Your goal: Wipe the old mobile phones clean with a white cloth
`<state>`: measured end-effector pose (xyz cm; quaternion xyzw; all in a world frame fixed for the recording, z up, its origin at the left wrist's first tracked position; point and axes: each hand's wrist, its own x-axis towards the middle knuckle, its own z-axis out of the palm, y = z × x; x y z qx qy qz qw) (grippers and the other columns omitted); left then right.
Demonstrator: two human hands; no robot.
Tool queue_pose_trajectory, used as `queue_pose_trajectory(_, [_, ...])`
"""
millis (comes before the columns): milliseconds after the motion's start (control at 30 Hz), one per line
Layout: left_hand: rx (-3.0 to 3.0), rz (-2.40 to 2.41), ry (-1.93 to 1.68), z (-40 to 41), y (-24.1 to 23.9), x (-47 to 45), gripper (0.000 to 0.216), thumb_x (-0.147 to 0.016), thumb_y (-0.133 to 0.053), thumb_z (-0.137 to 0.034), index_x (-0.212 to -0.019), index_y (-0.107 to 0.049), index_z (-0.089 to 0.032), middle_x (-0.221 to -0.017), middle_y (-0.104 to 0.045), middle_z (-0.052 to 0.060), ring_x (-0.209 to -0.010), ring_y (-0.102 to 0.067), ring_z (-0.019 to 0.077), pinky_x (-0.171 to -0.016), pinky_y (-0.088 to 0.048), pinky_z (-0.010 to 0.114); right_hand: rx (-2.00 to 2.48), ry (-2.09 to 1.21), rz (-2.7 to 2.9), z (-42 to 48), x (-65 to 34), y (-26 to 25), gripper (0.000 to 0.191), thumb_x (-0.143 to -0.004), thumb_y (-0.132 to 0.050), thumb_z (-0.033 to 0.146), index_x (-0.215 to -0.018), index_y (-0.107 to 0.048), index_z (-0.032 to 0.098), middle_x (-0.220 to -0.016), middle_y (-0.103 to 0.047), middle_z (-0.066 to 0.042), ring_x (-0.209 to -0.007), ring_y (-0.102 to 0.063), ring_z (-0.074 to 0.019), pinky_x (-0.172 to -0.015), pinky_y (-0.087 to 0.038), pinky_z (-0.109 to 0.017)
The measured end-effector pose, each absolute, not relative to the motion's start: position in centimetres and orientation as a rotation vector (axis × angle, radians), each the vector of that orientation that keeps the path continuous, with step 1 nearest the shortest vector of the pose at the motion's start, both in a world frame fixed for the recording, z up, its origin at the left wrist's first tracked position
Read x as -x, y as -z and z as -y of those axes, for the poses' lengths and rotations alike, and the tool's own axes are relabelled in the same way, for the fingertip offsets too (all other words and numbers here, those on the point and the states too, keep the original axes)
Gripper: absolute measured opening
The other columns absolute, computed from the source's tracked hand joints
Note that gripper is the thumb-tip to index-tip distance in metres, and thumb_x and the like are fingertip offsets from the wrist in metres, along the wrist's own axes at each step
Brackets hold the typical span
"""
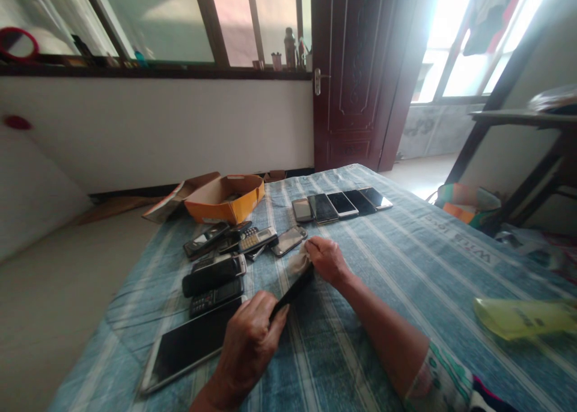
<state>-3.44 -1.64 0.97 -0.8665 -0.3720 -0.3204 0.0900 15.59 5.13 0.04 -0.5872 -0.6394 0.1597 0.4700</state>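
Left hand (255,328): clamped on the near end of the dark device (294,289), likely a phone, tilted above the striped cloth (360,334).
Right hand (327,259): fingers together on a pale rag (298,262) at the device's far end.
Step, as judged: wiping.
Next move calls for: firm left grip, rag drawn along the device.
Around the device: tablet (192,343) at 8 o'clock, old phones (214,275) at 9 to 10, orange box (220,211) at 11, row of phones (342,204) at 1.

Blk device (294,290), blu/wht striped bedspread (406,268)
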Motion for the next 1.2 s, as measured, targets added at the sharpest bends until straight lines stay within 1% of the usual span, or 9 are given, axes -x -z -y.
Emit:
queue_pose_trajectory(200, [2.599, 1.151, 1.059, 1.5, -0.2, 3.7, 0.025, -0.094, -0.043, -0.028, -0.073, -0.054, -0.019, -0.063, -0.053, -0.001, -0.054, -0.055, 0.0122, -0.054, -0.045, 0.022, 1.426, -0.367, 1.534, -5.1, -15.9, 0.0, 0.031, -0.087, -0.041, 0.029, -0.058, -0.049, 0.020, -0.053, -0.048, 0.004, -0.052, -0.042, -0.0105, -0.053, -0.029, -0.023])
queue_pose_trajectory(400, [2.629, 1.268, 1.086, 1.4, -0.2, 3.8, 0.025, -0.093, -0.043, -0.029, -0.072, -0.052, -0.019, -0.064, -0.055, -0.001, -0.054, -0.057, 0.0118, -0.052, -0.044, 0.022, 1.110, 0.210, 1.906, -2.6, -12.1, -0.9, 0.030, -0.091, -0.042, 0.024, -0.063, -0.052, 0.020, -0.060, -0.057, -0.001, -0.059, -0.049, -0.0133, -0.068, -0.033, -0.028])
queue_pose_trajectory(467, [2.635, 1.277, 1.113, 1.5, -0.3, 3.8, 0.024, -0.092, -0.043, -0.028, -0.071, -0.052, -0.020, -0.063, -0.056, -0.001, -0.053, -0.056, 0.0115, -0.051, -0.044, 0.021, 1.045, 0.295, 1.985, -2.0, -11.1, -0.9, 0.030, -0.091, -0.042, 0.024, -0.063, -0.052, 0.020, -0.059, -0.057, 0.000, -0.058, -0.049, -0.0133, -0.074, -0.034, -0.029])
queue_pose_trajectory(633, [2.630, 1.339, 1.146, 1.6, -0.2, 3.7, 0.024, -0.092, -0.044, -0.031, -0.073, -0.054, -0.020, -0.065, -0.058, -0.001, -0.056, -0.058, 0.0119, -0.052, -0.045, 0.021, 1.270, 0.233, 1.915, -2.6, -11.9, -0.3, 0.026, -0.090, -0.046, 0.022, -0.065, -0.053, 0.019, -0.061, -0.061, 0.000, -0.059, -0.052, -0.0128, -0.091, -0.031, -0.033])
queue_pose_trajectory(700, [2.635, 1.360, 1.129, 1.6, -0.2, 3.7, 0.026, -0.093, -0.043, -0.031, -0.072, -0.054, -0.020, -0.065, -0.057, -0.001, -0.056, -0.058, 0.0119, -0.052, -0.045, 0.022, 1.363, 0.193, 1.867, -3.3, -12.9, -0.2, 0.025, -0.090, -0.047, 0.021, -0.066, -0.055, 0.020, -0.063, -0.063, 0.000, -0.060, -0.053, -0.0128, -0.093, -0.029, -0.033])
queue_pose_trajectory(867, [2.625, 1.379, 1.148, 1.5, -0.2, 3.7, 0.029, -0.093, -0.043, -0.035, -0.071, -0.055, -0.020, -0.064, -0.056, -0.001, -0.054, -0.057, 0.0114, -0.053, -0.045, 0.022, 1.531, 0.113, 1.776, -4.6, -14.9, -0.2, 0.030, -0.089, -0.046, 0.018, -0.060, -0.054, 0.021, -0.057, -0.060, 0.001, -0.058, -0.052, -0.0138, -0.073, -0.034, -0.027])
queue_pose_trajectory(933, [2.617, 1.373, 1.168, 1.5, -0.2, 3.7, 0.029, -0.093, -0.044, -0.035, -0.071, -0.056, -0.019, -0.064, -0.057, -0.001, -0.055, -0.057, 0.0116, -0.054, -0.046, 0.022, 1.545, 0.124, 1.759, -4.6, -15.0, -0.3, 0.030, -0.088, -0.046, 0.018, -0.059, -0.054, 0.021, -0.056, -0.059, 0.000, -0.058, -0.052, -0.0143, -0.071, -0.034, -0.026])
queue_pose_trajectory(1100, [2.613, 1.388, 1.184, 1.4, 0.1, 3.9, 0.026, -0.091, -0.046, -0.033, -0.071, -0.055, -0.019, -0.063, -0.057, -0.002, -0.053, -0.058, 0.0119, -0.052, -0.045, 0.022, 1.312, 0.260, 1.857, -3.1, -13.1, -0.9, 0.029, -0.091, -0.043, 0.021, -0.065, -0.055, 0.019, -0.061, -0.061, -0.001, -0.061, -0.052, -0.0135, -0.092, -0.031, -0.032])
queue_pose_trajectory(1200, [2.615, 1.368, 1.216, 1.4, 0.1, 4.0, 0.022, -0.089, -0.046, -0.029, -0.071, -0.053, -0.019, -0.061, -0.056, -0.002, -0.051, -0.056, 0.0116, -0.050, -0.044, 0.022, 1.135, 0.303, 1.984, -1.7, -11.1, -1.0, 0.028, -0.091, -0.044, 0.023, -0.065, -0.054, 0.020, -0.060, -0.059, 0.000, -0.062, -0.052, -0.0137, -0.097, -0.029, -0.034])
